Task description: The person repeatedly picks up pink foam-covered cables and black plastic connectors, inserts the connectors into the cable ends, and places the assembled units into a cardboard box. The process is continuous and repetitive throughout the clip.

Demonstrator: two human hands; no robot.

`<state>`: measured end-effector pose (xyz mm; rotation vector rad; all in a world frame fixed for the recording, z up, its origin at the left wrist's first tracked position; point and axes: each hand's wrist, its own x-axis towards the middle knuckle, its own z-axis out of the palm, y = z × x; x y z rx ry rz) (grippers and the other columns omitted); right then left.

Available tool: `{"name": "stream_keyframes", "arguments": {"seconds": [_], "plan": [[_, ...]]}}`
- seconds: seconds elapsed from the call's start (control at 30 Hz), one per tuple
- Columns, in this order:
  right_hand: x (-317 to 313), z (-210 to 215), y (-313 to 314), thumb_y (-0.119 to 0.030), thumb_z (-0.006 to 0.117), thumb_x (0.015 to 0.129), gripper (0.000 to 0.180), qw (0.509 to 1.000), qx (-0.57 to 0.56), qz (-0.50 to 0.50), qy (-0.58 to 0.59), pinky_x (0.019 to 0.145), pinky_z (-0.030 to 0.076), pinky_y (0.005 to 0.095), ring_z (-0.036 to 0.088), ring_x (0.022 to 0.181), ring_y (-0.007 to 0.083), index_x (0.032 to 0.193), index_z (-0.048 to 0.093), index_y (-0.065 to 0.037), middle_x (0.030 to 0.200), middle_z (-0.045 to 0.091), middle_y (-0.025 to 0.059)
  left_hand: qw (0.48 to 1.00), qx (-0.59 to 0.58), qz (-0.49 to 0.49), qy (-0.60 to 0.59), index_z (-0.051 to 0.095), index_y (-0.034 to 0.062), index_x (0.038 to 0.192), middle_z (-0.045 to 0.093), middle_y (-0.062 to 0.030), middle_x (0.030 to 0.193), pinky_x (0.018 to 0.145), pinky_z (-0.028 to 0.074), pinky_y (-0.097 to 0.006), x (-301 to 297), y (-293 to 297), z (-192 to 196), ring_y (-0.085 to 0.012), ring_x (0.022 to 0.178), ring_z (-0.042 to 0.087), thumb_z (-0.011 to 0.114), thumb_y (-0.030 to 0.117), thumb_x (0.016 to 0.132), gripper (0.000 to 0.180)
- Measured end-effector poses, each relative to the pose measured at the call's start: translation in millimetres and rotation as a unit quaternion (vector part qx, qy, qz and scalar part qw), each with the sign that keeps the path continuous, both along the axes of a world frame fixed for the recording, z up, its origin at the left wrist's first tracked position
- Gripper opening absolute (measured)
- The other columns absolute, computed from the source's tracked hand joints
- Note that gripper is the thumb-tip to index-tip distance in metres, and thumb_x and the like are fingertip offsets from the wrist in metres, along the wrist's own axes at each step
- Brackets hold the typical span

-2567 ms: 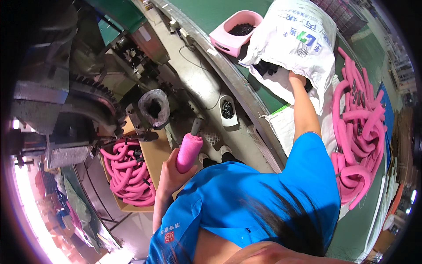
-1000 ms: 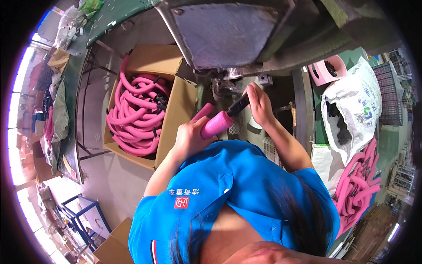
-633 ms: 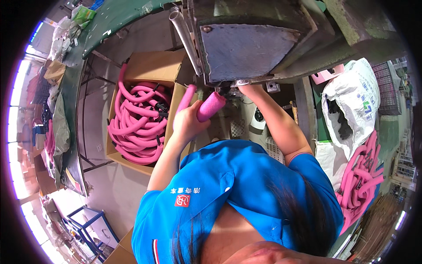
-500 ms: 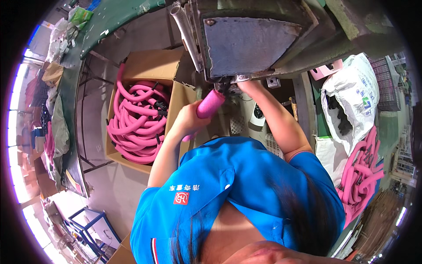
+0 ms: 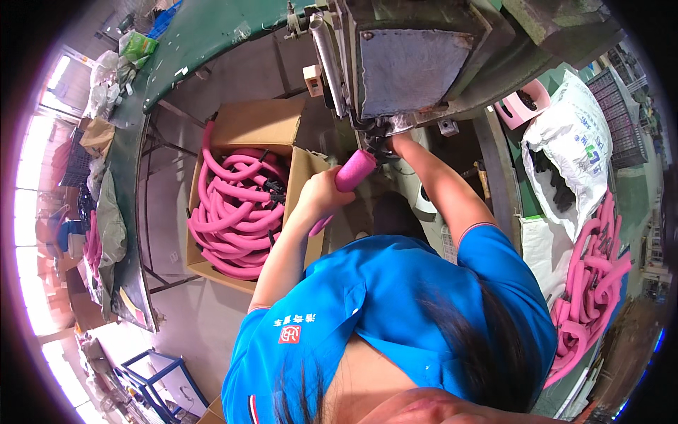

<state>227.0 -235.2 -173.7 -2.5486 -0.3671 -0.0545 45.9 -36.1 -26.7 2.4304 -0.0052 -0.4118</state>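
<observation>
My left hand (image 5: 325,189) is wrapped round a pink foam-covered tube (image 5: 357,171), which tilts up toward the machine (image 5: 413,71). The tube's far end meets a black part (image 5: 378,134) at the machine's lower edge; how they join is too small to make out. My right hand (image 5: 400,144) reaches in under that same edge, right of the tube end. Its fingers are hidden behind the metal, so what they touch does not show.
Left of me stands an open cardboard box (image 5: 307,177) full of curved pink tubes (image 5: 240,205). To my right are a white sack (image 5: 568,134) with black pieces inside, a pink bin (image 5: 533,99) and a heap of pink tubes (image 5: 583,297). A green table (image 5: 205,42) runs along the far left.
The whole view has shifted, so the machine and box sit a little farther right. Both hands keep their places at the tube and machine. A dark shape now shows below the machine.
</observation>
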Motion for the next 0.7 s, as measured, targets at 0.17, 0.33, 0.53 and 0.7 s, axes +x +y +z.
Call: {"name": "stream_keyframes", "arguments": {"seconds": [0.17, 0.33, 0.53, 0.7], "plan": [[2, -3, -2, -0.033, 0.046, 0.091, 0.038, 0.998, 0.049, -0.048, -0.004, 0.085, 0.044, 0.0435, 0.054, 0.101, 0.0342, 0.111, 0.055, -0.002, 0.11, 0.057, 0.0188, 1.0, 0.006, 0.001, -0.013, 0.064, 0.0058, 0.106, 0.067, -0.0192, 0.087, 0.076, 0.049, -0.041, -1, 0, 0, -0.0349, 0.085, 0.065, 0.074, 0.033, 0.065, 0.051], [6, -1, -8, -0.038, 0.045, 0.092, 0.043, 0.983, 0.146, -0.108, 0.011, 0.089, 0.043, 0.0437, 0.053, 0.106, 0.0357, 0.115, 0.055, -0.002, 0.116, 0.056, 0.0195, 1.0, 0.006, 0.002, -0.013, 0.065, 0.0066, 0.103, 0.067, -0.0185, 0.086, 0.076, 0.049, -0.041, -1, 0, -2, -0.0339, 0.084, 0.065, 0.073, 0.031, 0.066, 0.045], [8, 14, -21, -0.046, 0.044, 0.092, 0.053, 0.999, -0.014, -0.024, -0.042, 0.098, 0.039, 0.0441, 0.044, 0.122, 0.0379, 0.126, 0.049, -0.006, 0.133, 0.046, 0.0225, 1.0, 0.009, -0.003, -0.002, 0.064, 0.0071, 0.104, 0.067, -0.0187, 0.088, 0.077, 0.05, -0.04, -1, 1, 2, -0.0336, 0.086, 0.065, 0.072, 0.03, 0.064, 0.047], [-47, 96, -23, -0.013, 0.059, 0.086, 0.008, 0.863, 0.481, -0.03, 0.152, 0.059, 0.045, 0.0232, 0.055, 0.064, 0.0066, 0.089, 0.063, -0.007, 0.074, 0.061, -0.0005, 0.996, -0.078, 0.004, -0.03, 0.062, 0.0065, 0.108, 0.067, -0.0193, 0.087, 0.077, 0.05, -0.04, -5, -1, 23, -0.0333, 0.085, 0.066, 0.069, 0.024, 0.066, 0.047]]}}
